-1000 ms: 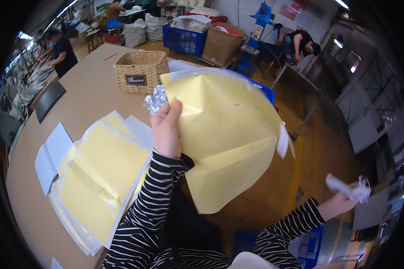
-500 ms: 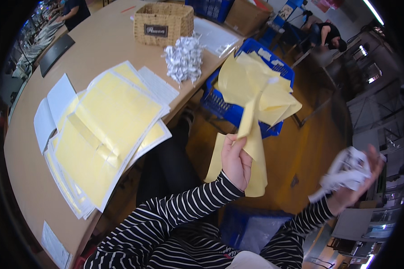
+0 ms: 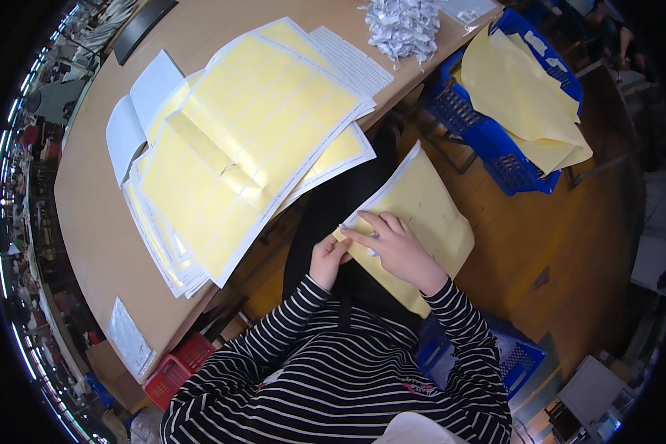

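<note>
A yellow sheet with a white edge lies across my lap. My left hand pinches its near corner, fingers closed on the edge. My right hand lies flat on top of the sheet, fingers stretched toward the white edge beside my left hand. A stack of yellow label sheets is spread on the wooden table to my left. A pile of crumpled white paper strips sits at the table's far edge.
A blue basket on the floor to my right holds used yellow backing sheets. Another blue crate stands by my right side, a red crate under the table. White sheets lie at the stack's far side.
My left hand brought the yellow sheet down onto my lap. My right hand let go of the crumpled white paper, came in and now rests on the sheet. The view tilted down.
</note>
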`<state>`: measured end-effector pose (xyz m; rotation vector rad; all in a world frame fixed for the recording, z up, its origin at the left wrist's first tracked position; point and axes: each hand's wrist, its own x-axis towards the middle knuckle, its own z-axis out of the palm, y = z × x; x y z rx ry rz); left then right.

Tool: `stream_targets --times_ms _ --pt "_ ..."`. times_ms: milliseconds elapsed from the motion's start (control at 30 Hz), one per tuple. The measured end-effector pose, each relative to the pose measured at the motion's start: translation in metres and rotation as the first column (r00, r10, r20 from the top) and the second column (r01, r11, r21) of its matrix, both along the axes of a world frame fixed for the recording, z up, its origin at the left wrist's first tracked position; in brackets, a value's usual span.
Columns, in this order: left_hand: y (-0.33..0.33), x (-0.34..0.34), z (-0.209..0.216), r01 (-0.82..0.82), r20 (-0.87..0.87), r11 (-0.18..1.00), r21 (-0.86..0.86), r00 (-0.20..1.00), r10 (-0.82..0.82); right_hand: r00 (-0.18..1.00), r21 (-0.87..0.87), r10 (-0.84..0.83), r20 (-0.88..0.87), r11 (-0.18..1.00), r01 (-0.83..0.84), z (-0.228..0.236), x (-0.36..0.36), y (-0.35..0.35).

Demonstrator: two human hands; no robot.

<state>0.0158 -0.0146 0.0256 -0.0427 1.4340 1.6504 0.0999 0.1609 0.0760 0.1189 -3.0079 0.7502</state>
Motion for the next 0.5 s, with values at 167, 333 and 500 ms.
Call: stream_targets --times_ms 167,333,500 --pt "-0.007 -0.03 -0.011 0.24 -0.028 0.964 0.118 0.971 -0.239 0.997 0.151 -0.044 -0.057 0.987 0.052 0.004 -0.003 -0.01" --pt "0.006 -0.03 0.004 0.14 0.118 0.982 0.129 0.981 -0.156 0.986 0.168 -0.157 -0.051 0.972 0.163 0.006 -0.002 -0.006" --pt "0.013 -0.02 0.012 -0.047 0.235 0.987 0.155 0.972 0.01 0.965 0.18 -0.258 -0.045 0.948 0.262 0.005 -0.001 0.008"
